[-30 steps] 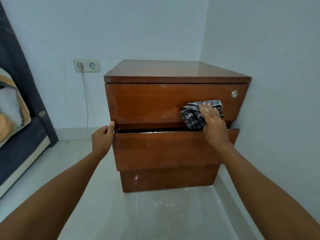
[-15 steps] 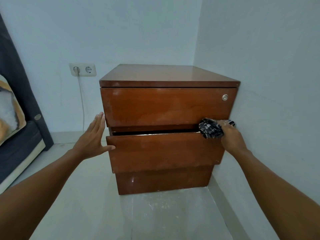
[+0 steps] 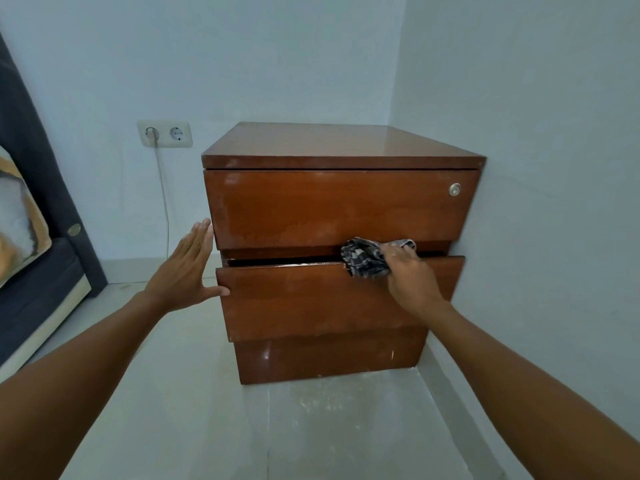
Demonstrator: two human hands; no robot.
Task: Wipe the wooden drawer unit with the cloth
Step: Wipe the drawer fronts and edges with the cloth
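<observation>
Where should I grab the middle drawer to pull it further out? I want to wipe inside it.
Hook fingers over the middle drawer front's top edge, coming from above. It has no handle, and the dark gap left of the cloth leaves that edge free.

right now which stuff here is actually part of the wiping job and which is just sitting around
Part of the job:
- wooden drawer unit
- checked cloth, on the middle drawer's top edge
- right hand, pressing the cloth
- left hand, open flat at the unit's left side

Just there:
- wall socket with a white cable plugged in
- bed at far left
</observation>
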